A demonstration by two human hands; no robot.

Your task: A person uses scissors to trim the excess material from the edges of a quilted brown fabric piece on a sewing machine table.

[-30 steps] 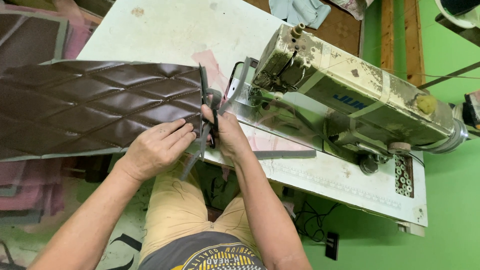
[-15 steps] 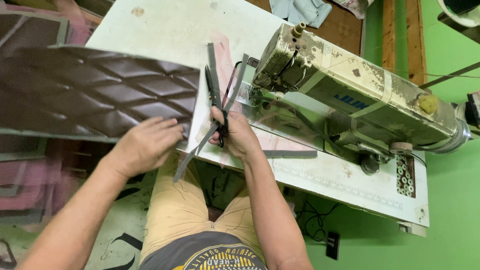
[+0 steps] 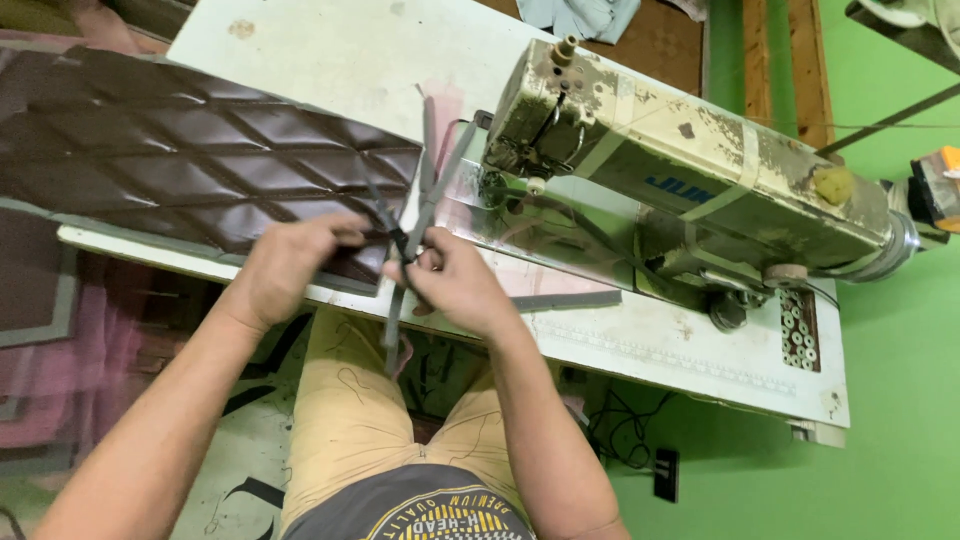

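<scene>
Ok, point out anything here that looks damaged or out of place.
The sewing machine looks badly worn: its cream paint is chipped and stained across the body. The quilted brown panel hangs off the table's left edge. Nothing looks spilled.

White table, sewing machine, quilted panel

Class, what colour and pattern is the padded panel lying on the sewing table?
Dark brown with a stitched diamond quilt pattern; the panel shows best in the head view.

Worn cream sewing machine on white table, green floor, thread spools
</scene>
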